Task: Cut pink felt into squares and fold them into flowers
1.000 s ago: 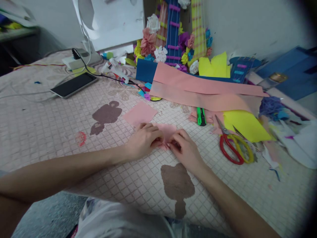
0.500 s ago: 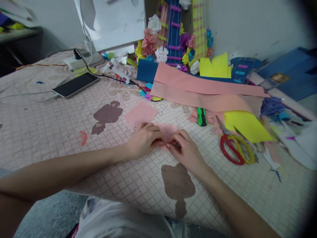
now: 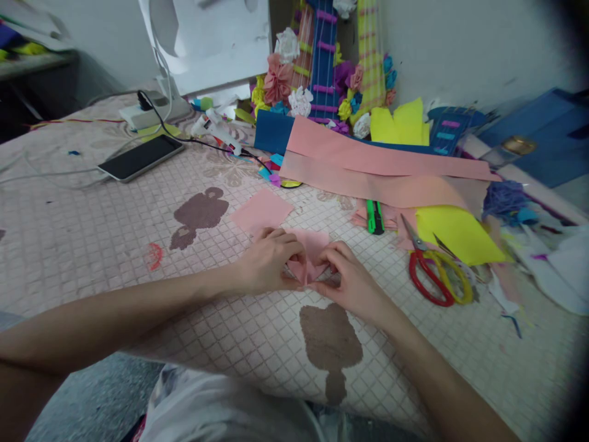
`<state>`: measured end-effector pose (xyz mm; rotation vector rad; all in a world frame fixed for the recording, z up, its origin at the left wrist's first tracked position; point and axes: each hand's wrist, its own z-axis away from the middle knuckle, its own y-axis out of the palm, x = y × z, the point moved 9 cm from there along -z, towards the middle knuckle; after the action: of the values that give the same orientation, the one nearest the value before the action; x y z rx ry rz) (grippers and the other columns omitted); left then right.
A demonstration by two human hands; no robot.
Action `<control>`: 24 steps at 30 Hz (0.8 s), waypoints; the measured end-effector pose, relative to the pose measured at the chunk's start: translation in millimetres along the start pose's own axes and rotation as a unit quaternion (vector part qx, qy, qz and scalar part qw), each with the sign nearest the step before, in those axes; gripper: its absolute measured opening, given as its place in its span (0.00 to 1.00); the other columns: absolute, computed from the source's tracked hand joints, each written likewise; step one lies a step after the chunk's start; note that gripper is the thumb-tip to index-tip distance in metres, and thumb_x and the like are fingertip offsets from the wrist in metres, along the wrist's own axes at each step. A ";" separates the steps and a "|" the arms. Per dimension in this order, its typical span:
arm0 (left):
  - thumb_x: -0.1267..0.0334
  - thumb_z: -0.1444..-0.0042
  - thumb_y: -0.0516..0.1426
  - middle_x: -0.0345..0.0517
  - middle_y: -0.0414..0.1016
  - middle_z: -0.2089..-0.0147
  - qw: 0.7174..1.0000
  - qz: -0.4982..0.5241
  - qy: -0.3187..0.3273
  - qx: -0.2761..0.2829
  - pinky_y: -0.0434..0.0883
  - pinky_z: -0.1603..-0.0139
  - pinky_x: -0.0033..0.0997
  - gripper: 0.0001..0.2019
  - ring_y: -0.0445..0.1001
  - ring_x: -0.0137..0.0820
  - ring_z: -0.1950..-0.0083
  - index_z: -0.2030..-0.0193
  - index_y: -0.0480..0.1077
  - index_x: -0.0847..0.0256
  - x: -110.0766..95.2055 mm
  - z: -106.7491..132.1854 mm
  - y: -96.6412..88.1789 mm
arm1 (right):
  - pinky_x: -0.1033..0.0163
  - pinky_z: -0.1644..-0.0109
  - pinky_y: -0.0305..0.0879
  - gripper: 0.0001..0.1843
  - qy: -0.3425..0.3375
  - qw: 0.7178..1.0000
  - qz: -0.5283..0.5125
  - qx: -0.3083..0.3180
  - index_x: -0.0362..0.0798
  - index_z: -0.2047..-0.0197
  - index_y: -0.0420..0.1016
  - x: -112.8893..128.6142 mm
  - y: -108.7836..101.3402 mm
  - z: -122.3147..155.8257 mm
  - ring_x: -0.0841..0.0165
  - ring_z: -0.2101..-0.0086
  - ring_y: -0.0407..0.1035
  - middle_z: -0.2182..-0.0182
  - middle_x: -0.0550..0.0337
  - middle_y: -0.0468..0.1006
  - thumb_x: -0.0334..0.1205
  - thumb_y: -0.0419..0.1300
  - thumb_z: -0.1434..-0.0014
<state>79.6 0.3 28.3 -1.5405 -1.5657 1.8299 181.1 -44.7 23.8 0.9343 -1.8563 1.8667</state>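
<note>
A small folded pink paper piece point(image 3: 309, 255) is pinched between both hands just above the quilted pink cloth point(image 3: 92, 245). My left hand point(image 3: 267, 263) grips its left side with curled fingers. My right hand point(image 3: 352, 283) holds its right side, thumb and fingers pressed on the fold. A flat pink paper square point(image 3: 261, 210) lies just beyond my left hand.
Red-and-yellow scissors point(image 3: 435, 273) and a green utility knife point(image 3: 375, 216) lie to the right. Long pink sheets point(image 3: 377, 166), yellow paper point(image 3: 455, 233), paper flowers point(image 3: 285, 80) and a glue gun point(image 3: 216, 130) crowd the back. A phone point(image 3: 138, 158) lies at left.
Both hands have lifted the pink piece slightly off the cloth; its folded flaps now stand up between the fingers instead of lying pressed flat.
</note>
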 end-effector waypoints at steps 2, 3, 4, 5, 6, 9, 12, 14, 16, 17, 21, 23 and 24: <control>0.57 0.56 0.65 0.40 0.73 0.63 1.000 0.023 -0.016 -0.003 0.59 0.51 0.39 0.17 0.69 0.35 0.57 0.60 0.69 0.59 3.9 -0.3 -1.5 | 0.58 0.59 0.67 0.13 0.004 1.000 -0.003 -0.020 0.51 0.57 0.65 -2.2 -2.6 0.1 0.65 0.61 0.65 0.60 0.56 0.66 0.35 0.61 0.46; 0.59 0.54 0.64 0.40 0.73 0.63 0.999 0.038 -0.024 -0.005 0.59 0.50 0.39 0.17 0.69 0.35 0.57 0.57 0.68 0.59 6.5 -0.4 -2.6 | 0.58 0.60 0.67 0.15 0.009 0.999 -0.007 -0.030 0.51 0.54 0.64 -3.9 -3.9 0.2 0.65 0.62 0.65 0.60 0.56 0.66 0.35 0.60 0.45; 0.61 0.53 0.63 0.40 0.73 0.64 0.998 0.053 -0.030 -0.004 0.59 0.50 0.39 0.18 0.70 0.34 0.57 0.54 0.68 0.59 8.7 -0.5 -3.6 | 0.58 0.60 0.67 0.16 0.013 0.999 -0.015 -0.032 0.52 0.53 0.64 -5.3 -4.3 0.3 0.66 0.63 0.66 0.59 0.56 0.66 0.34 0.59 0.45; 0.63 0.51 0.62 0.40 0.74 0.63 0.997 0.066 -0.029 0.002 0.59 0.49 0.39 0.17 0.70 0.34 0.57 0.54 0.68 0.59 9.9 -0.7 -4.1 | 0.58 0.60 0.68 0.15 0.014 0.999 -0.028 -0.023 0.52 0.53 0.65 -6.2 -3.5 0.5 0.66 0.63 0.66 0.59 0.56 0.66 0.33 0.59 0.44; 0.65 0.50 0.61 0.40 0.74 0.63 0.997 0.078 -0.020 0.014 0.59 0.49 0.39 0.14 0.70 0.34 0.56 0.55 0.69 0.59 9.7 -1.1 -4.2 | 0.59 0.59 0.68 0.13 0.013 0.999 -0.045 -0.007 0.52 0.55 0.67 -6.4 -2.1 0.7 0.67 0.63 0.66 0.58 0.56 0.65 0.33 0.58 0.44; 0.68 0.47 0.59 0.41 0.74 0.63 0.992 0.103 0.027 0.066 0.58 0.48 0.38 0.02 0.70 0.31 0.57 0.67 0.73 0.60 4.8 -1.3 -4.3 | 0.61 0.57 0.68 0.05 0.001 0.994 -0.100 0.053 0.51 0.64 0.71 -5.0 -0.3 2.7 0.67 0.58 0.66 0.57 0.58 0.64 0.31 0.57 0.43; 0.69 0.46 0.59 0.40 0.74 0.62 0.986 0.116 0.062 0.098 0.57 0.47 0.37 0.04 0.70 0.30 0.57 0.70 0.75 0.58 2.1 -0.7 -7.1 | 0.61 0.55 0.68 0.06 -0.004 0.988 -0.124 0.089 0.51 0.66 0.73 -5.1 -3.9 4.9 0.66 0.55 0.65 0.57 0.58 0.64 0.31 0.57 0.43; 0.70 0.46 0.59 0.40 0.74 0.61 0.984 0.117 0.071 0.111 0.58 0.47 0.37 0.05 0.70 0.30 0.56 0.69 0.76 0.57 2.7 -0.8 -8.0 | 0.61 0.56 0.67 0.07 -0.006 0.987 -0.128 0.097 0.52 0.65 0.73 -6.0 -5.9 4.8 0.67 0.56 0.65 0.58 0.59 0.64 0.30 0.57 0.43; 0.70 0.46 0.59 0.40 0.74 0.60 0.983 0.121 0.072 0.116 0.59 0.49 0.35 0.05 0.71 0.30 0.56 0.68 0.76 0.57 4.3 -1.4 -8.3 | 0.62 0.58 0.67 0.07 -0.004 0.988 -0.123 0.088 0.52 0.64 0.73 -7.4 -7.0 3.2 0.69 0.60 0.66 0.59 0.60 0.66 0.31 0.56 0.43; 0.69 0.46 0.59 0.41 0.75 0.61 0.983 0.124 0.074 0.115 0.60 0.49 0.35 0.05 0.71 0.30 0.56 0.68 0.76 0.57 5.0 -2.0 -8.5 | 0.62 0.60 0.66 0.06 -0.002 0.990 -0.117 0.079 0.51 0.64 0.72 -8.2 -7.3 2.0 0.69 0.62 0.66 0.60 0.60 0.66 0.31 0.57 0.43; 0.67 0.44 0.57 0.42 0.75 0.63 0.985 0.127 0.076 0.088 0.61 0.51 0.34 0.05 0.72 0.30 0.58 0.67 0.75 0.59 6.6 -5.1 -8.8 | 0.64 0.67 0.61 0.04 0.011 0.996 -0.078 0.029 0.49 0.68 0.71 -10.2 -6.6 -2.8 0.71 0.69 0.63 0.66 0.61 0.67 0.33 0.57 0.42; 0.67 0.44 0.57 0.42 0.75 0.64 0.988 0.121 0.070 0.070 0.61 0.52 0.34 0.05 0.71 0.29 0.60 0.69 0.75 0.60 7.1 -6.2 -7.4 | 0.64 0.69 0.59 0.04 0.013 0.998 -0.060 0.010 0.49 0.70 0.70 -9.2 -5.6 -4.2 0.71 0.70 0.62 0.68 0.62 0.66 0.33 0.57 0.42; 0.67 0.45 0.57 0.41 0.75 0.64 0.990 0.114 0.061 0.062 0.60 0.52 0.34 0.05 0.71 0.29 0.60 0.69 0.74 0.61 7.9 -6.6 -6.2 | 0.64 0.69 0.58 0.05 0.014 0.998 -0.053 0.003 0.48 0.70 0.70 -8.6 -5.2 -4.7 0.71 0.71 0.62 0.68 0.62 0.65 0.33 0.58 0.42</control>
<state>79.6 12.1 30.4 -1.7977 -1.2401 1.8690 189.8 -37.9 22.4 0.9836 -1.7500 1.8138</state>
